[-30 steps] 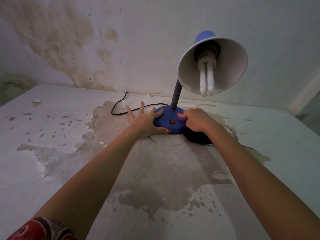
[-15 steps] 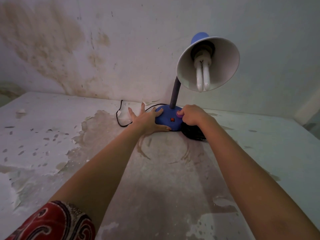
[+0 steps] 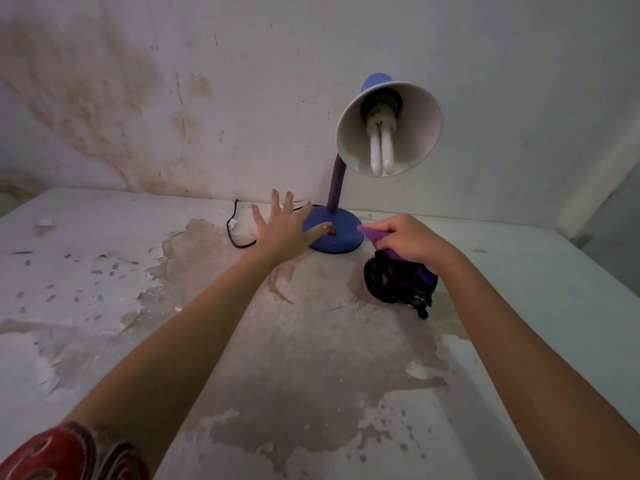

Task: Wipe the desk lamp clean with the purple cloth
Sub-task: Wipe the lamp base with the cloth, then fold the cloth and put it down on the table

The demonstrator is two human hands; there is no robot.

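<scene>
**Cloth at lamp base, peeling table**

Painted tabletop [image 3: 519, 306] flaking, bare grey patch down its middle; right hand [image 3: 412, 239] fisted round purple cloth [image 3: 373, 233], touching the desk lamp [image 3: 343, 239] at its blue base; left hand [image 3: 282, 233] spread flat, thumb on that base; black cord [image 3: 232, 233] behind; damp-stained plaster wall [image 3: 138, 98] beyond.

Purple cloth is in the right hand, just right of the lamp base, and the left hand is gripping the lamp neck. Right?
Not quite. Head view: the left hand is off the lamp neck, spread open at the left side of the lamp base, thumb over its top. The purple cloth is in the right hand, just right of the base.
</scene>
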